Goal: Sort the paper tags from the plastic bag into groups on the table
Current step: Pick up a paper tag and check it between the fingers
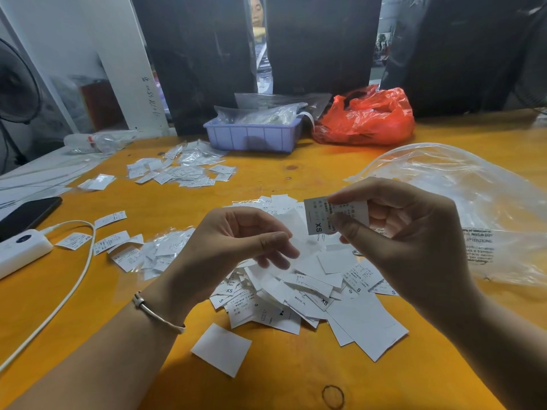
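The yellow table [296, 173] carries two sorted groups of tags [183, 170], far and left; a large unsorted pile [307, 288] remains. The right hand [414, 244] pinches an XS tag [318, 217] above that pile. The left hand [236, 244] hovers with relaxed fingers, holding nothing. The clear plastic bag [473, 208] appears empty; the blue tray [251, 134] holds packets.
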`<state>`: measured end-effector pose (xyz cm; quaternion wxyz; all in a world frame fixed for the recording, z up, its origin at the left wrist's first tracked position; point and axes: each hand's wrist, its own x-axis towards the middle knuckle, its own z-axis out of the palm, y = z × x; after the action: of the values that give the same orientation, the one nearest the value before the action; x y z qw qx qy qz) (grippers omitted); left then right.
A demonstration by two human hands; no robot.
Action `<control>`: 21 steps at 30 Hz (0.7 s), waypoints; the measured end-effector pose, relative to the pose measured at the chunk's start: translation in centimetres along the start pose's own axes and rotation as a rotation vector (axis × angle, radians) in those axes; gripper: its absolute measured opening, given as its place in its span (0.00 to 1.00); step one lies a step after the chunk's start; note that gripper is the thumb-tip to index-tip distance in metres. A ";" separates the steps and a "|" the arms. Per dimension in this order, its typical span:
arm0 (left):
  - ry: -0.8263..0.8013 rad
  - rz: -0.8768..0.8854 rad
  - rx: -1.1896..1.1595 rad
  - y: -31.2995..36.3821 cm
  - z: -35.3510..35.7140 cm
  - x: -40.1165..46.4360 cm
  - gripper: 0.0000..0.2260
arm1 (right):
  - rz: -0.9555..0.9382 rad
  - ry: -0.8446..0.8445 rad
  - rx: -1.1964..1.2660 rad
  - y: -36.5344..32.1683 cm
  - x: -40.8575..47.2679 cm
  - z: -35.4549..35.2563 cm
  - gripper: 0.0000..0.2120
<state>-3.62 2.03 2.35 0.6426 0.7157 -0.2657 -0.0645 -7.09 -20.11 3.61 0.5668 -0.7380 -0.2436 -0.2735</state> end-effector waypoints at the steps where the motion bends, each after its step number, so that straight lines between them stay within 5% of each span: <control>1: 0.002 -0.001 -0.002 0.0 0.0 0.0 0.05 | 0.005 -0.002 0.001 0.0 0.0 0.0 0.09; 21: 0.010 -0.005 -0.003 0.2 0.1 0.0 0.06 | -0.035 0.020 -0.112 0.1 -0.2 0.3 0.10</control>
<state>-3.75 1.93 2.49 0.6448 0.7157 -0.2607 -0.0632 -7.15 -19.86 3.38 0.5222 -0.7613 -0.2350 -0.3041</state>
